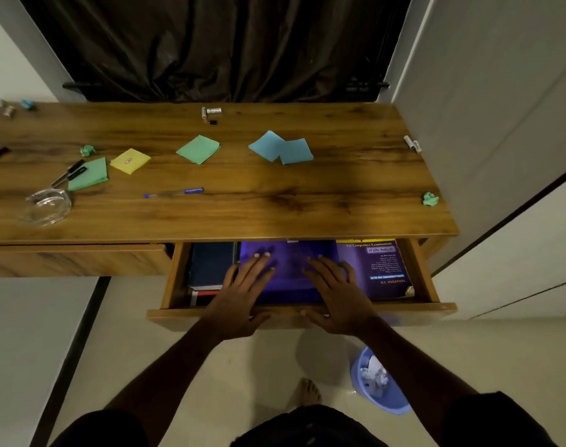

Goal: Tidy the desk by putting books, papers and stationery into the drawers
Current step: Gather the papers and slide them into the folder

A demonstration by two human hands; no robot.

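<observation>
Purple book (291, 264) lies flat in the open drawer (404, 312) beside a dark book (210, 262), left hand (239, 295) and right hand (336, 291) laid on it with fingers (256, 269) straight and spread, probably seating it level.

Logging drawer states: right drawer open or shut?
Open: drawer pulled out, books visible inside.

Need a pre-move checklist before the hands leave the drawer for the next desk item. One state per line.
1. Drawer open: ok.
2. Purple book lying flat inside the drawer: ok.
3. Left hand and right hand holding nothing, fingers straight on the book: ok.
4. Desk top cleared: not ok; blue pen, green paper and blue papers lie on it.
5. Room in the drawer for more: cannot tell.
</observation>
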